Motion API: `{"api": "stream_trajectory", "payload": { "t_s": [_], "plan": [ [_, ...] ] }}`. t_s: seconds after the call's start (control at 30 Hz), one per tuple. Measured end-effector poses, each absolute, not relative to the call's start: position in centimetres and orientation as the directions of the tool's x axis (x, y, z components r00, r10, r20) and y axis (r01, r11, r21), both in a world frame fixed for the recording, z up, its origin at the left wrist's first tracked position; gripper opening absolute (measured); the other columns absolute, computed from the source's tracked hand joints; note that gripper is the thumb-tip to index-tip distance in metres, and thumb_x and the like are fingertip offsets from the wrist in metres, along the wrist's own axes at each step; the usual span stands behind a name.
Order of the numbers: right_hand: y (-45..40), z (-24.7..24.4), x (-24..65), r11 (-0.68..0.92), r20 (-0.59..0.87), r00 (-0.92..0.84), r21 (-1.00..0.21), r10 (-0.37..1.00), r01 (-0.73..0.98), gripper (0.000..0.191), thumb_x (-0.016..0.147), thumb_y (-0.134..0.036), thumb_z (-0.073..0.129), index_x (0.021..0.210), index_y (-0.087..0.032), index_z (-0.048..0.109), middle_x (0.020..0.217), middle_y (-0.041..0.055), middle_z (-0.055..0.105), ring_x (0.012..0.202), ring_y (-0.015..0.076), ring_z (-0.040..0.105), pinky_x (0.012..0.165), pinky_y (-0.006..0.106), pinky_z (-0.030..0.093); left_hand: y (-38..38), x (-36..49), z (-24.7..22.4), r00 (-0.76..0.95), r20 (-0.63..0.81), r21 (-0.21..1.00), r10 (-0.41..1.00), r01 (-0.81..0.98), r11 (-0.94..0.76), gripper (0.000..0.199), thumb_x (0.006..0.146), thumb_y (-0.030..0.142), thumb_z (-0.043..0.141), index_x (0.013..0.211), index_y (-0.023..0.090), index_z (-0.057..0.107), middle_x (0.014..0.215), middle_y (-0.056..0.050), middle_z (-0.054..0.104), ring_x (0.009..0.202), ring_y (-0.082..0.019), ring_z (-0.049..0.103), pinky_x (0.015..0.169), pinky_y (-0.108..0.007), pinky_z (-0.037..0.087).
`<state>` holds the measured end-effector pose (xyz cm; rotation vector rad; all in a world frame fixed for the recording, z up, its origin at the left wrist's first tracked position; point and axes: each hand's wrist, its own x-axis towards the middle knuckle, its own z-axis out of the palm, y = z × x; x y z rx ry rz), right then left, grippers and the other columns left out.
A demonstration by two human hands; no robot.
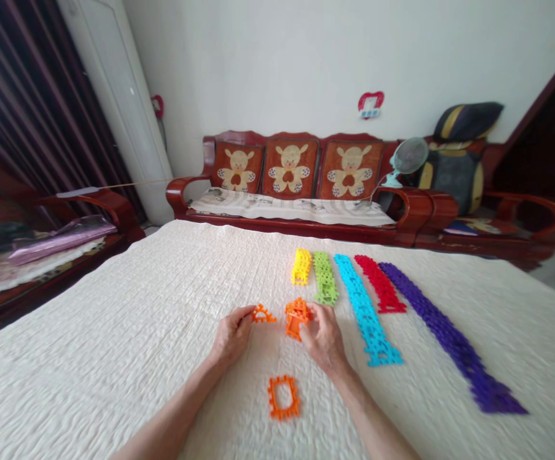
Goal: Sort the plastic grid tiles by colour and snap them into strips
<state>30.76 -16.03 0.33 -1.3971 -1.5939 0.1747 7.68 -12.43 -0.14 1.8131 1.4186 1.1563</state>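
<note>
Between the fingertips of my left hand (234, 332) is an orange triangular building piece (262, 314) with toothed edges. My right hand (324, 335) grips a small stack of orange building pieces (296, 317), its thumb in front and its fingers on the far side. A gap separates the triangle from the stack. Closer to me, a single orange square frame piece (283, 397) with an opening in its middle lies flat on the white quilted cover (138, 332).
Rows of overlapping pieces lie to the right: yellow (301, 266), green (325, 276), light blue (366, 306), red (380, 283) and purple (445, 329). Behind the covered surface stands a wooden sofa (277, 225) with bear cushions. A small fan (409, 156) is at its right end.
</note>
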Motion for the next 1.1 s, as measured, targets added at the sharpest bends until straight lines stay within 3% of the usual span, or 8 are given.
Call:
{"api": "stream_trajectory", "payload": {
  "t_s": [0.2,0.37,0.6,0.83,1.1],
  "plan": [
    [-15.8,-0.3,30.7,0.270,0.543,0.172,-0.637,0.822,0.722,0.049,0.075,-0.025,0.055,0.123,-0.018,0.048,0.115,0.0123,0.050,0.112,0.0270,0.052,0.099,0.046,0.045,-7.3,12.0,0.6,-0.001,0.096,0.952,0.995,0.291,-0.092,0.045,0.078,0.041,0.051,0.106,0.011,0.069,0.072,-0.003,0.068,0.059,-0.013,0.058,0.059,-0.024,0.046],
    [-15.8,-0.6,30.7,0.256,0.527,0.156,-0.624,0.836,0.738,0.053,0.074,-0.025,0.057,0.126,-0.018,0.047,0.120,0.0128,0.049,0.116,0.0278,0.051,0.101,0.046,0.045,-5.9,14.5,1.7,0.028,0.051,0.946,0.998,0.318,-0.058,0.042,0.077,0.037,0.053,0.106,0.012,0.070,0.066,-0.002,0.064,0.056,-0.011,0.056,0.055,-0.022,0.043],
    [-16.0,-0.3,30.6,0.253,0.529,0.156,-0.619,0.834,0.744,0.050,0.074,-0.024,0.057,0.122,-0.017,0.049,0.119,0.0131,0.050,0.116,0.0275,0.051,0.101,0.045,0.045,-5.9,14.5,0.5,0.166,0.071,0.908,0.984,0.397,-0.132,0.041,0.079,0.032,0.049,0.108,0.012,0.070,0.060,-0.001,0.064,0.051,-0.011,0.051,0.048,-0.022,0.037],
    [-16.0,-0.3,30.6,0.249,0.525,0.162,-0.625,0.835,0.740,0.045,0.073,-0.023,0.058,0.118,-0.019,0.052,0.118,0.0129,0.050,0.114,0.0275,0.052,0.101,0.045,0.045,-6.1,14.5,1.4,0.212,0.115,0.852,0.970,0.482,-0.206,0.037,0.078,0.026,0.048,0.101,0.014,0.074,0.063,-0.002,0.066,0.057,-0.013,0.055,0.051,-0.022,0.039],
    [-16.0,-0.2,30.6,0.243,0.525,0.163,-0.618,0.835,0.747,0.043,0.072,-0.023,0.058,0.115,-0.020,0.053,0.118,0.0120,0.050,0.114,0.0269,0.052,0.101,0.044,0.045,-6.2,14.8,1.6,0.260,0.012,0.900,0.966,0.418,-0.123,0.038,0.075,0.028,0.048,0.099,0.013,0.074,0.054,0.001,0.058,0.048,-0.009,0.044,0.048,-0.022,0.033]
  ]
}}
